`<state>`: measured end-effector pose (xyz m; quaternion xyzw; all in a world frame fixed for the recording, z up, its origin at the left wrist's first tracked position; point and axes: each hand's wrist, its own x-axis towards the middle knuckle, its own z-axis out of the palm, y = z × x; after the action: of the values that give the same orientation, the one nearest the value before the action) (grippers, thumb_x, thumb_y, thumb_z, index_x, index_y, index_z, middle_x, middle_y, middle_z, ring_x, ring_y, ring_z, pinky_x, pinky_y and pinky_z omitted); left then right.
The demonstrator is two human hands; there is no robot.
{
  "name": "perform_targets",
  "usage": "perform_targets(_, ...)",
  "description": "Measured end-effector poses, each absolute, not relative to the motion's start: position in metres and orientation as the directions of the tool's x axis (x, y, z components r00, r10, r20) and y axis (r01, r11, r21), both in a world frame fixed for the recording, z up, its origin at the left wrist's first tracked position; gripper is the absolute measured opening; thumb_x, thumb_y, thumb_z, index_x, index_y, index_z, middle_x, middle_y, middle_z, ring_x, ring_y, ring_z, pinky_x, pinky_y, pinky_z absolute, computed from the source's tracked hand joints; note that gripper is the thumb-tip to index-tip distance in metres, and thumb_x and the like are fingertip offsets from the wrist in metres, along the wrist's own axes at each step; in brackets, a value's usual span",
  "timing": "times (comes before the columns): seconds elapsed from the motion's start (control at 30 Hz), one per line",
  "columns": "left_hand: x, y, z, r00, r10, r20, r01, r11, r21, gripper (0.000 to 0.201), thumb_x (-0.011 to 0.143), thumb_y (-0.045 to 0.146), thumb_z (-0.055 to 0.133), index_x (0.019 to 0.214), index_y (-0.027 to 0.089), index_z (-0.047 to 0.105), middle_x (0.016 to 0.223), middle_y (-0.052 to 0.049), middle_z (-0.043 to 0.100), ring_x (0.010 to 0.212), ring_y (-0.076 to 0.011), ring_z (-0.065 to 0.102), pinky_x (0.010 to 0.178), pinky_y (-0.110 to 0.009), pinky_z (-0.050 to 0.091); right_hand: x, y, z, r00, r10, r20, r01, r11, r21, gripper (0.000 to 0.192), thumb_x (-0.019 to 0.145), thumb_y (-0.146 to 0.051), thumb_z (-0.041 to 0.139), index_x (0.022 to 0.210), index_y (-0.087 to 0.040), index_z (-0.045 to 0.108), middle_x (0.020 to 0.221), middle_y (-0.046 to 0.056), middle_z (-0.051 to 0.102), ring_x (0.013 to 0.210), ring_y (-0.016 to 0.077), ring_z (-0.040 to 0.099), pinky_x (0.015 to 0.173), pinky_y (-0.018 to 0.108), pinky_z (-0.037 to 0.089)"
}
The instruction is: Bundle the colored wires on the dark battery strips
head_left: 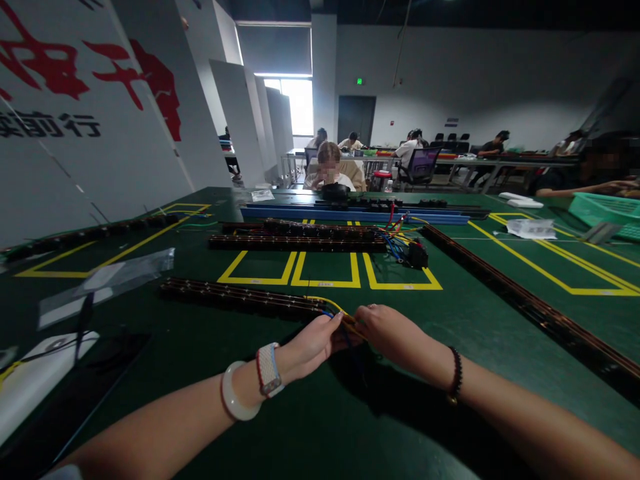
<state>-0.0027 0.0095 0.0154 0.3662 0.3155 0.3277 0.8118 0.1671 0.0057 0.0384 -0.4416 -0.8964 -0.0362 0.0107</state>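
Observation:
A long black strip with bare metal rails point(240, 298) lies on the green table, and yellow and blue wires point(325, 301) run from its right end. My left hand point(315, 340), below a watch and a white bangle, is closed on these wires close to the strip's end. Just to its right, my right hand point(383, 328) pinches the same wires, with its fingers partly hidden behind the back of the hand. A loose blue wire end hangs below both hands.
Behind lie more black strips point(300, 242) with a bundle of coloured wires point(397, 243) and blue rails point(310, 213). Another long strip point(530, 303) slants along the right. Left are plastic bags point(107, 280) and a dark flat panel point(85, 387). A green basket point(605, 215) stands far right. Other people sit beyond.

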Motion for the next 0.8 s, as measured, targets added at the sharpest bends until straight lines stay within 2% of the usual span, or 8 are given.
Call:
perform_targets(0.13,-0.004,0.007,0.023,0.577,0.760,-0.299,-0.302,0.539,0.787,0.021,0.095,0.021,0.038,0.096,0.011,0.056,0.104,-0.011,0.065,0.098,-0.0151,0.062,0.098,-0.037,0.044,0.180,0.018,0.045,-0.560,0.825,0.077,0.807,0.564,-0.174,0.017,0.088,-0.013,0.049,0.082,-0.016,0.065,0.074,0.007,0.065,0.064,0.0164,0.059,0.058,0.027,0.041)
perform_targets(0.2,-0.005,0.007,0.025,0.550,0.759,-0.349,-0.286,0.564,0.775,0.021,0.095,0.021,0.038,0.094,0.010,0.056,0.099,-0.011,0.066,0.091,-0.0141,0.064,0.096,-0.037,0.045,0.186,0.026,0.047,-0.527,0.843,0.109,0.817,0.537,-0.210,0.018,0.088,-0.012,0.050,0.079,-0.016,0.066,0.076,0.008,0.065,0.067,0.0166,0.059,0.061,0.027,0.042)
perform_targets(0.33,-0.004,0.010,0.021,0.530,0.762,-0.373,-0.290,0.576,0.765,0.022,0.094,0.026,0.042,0.092,0.009,0.056,0.090,-0.010,0.066,0.081,-0.0138,0.064,0.089,-0.034,0.049,0.193,0.046,0.038,-0.461,0.851,0.251,0.862,0.497,-0.101,0.016,0.090,-0.016,0.052,0.084,-0.015,0.067,0.083,0.009,0.064,0.075,0.0185,0.058,0.067,0.028,0.041)
perform_targets(0.5,-0.002,0.011,0.016,0.510,0.775,-0.373,-0.314,0.572,0.758,0.019,0.093,0.023,0.044,0.090,0.009,0.057,0.090,-0.012,0.067,0.082,-0.0155,0.065,0.088,-0.035,0.049,0.198,0.071,0.016,-0.508,0.773,0.380,0.848,0.526,0.063,0.019,0.093,-0.023,0.051,0.090,-0.016,0.068,0.082,0.007,0.063,0.078,0.0192,0.054,0.074,0.029,0.039)
perform_targets(0.7,-0.003,0.012,0.006,0.553,0.781,-0.291,-0.338,0.529,0.778,0.018,0.092,0.020,0.045,0.098,0.008,0.058,0.098,-0.014,0.066,0.091,-0.0179,0.065,0.094,-0.037,0.046,0.197,0.076,0.005,-0.497,0.802,0.333,0.860,0.505,0.067,0.020,0.093,-0.026,0.051,0.097,-0.020,0.069,0.084,0.006,0.065,0.081,0.0193,0.054,0.074,0.030,0.038)
perform_targets(0.8,-0.004,0.014,0.000,0.569,0.779,-0.263,-0.343,0.516,0.785,0.019,0.092,0.022,0.046,0.097,0.008,0.058,0.097,-0.014,0.066,0.089,-0.0188,0.065,0.094,-0.040,0.045,0.193,0.066,0.015,-0.485,0.811,0.326,0.858,0.514,-0.002,0.020,0.093,-0.026,0.051,0.101,-0.020,0.068,0.091,0.007,0.065,0.086,0.0193,0.055,0.077,0.030,0.038)
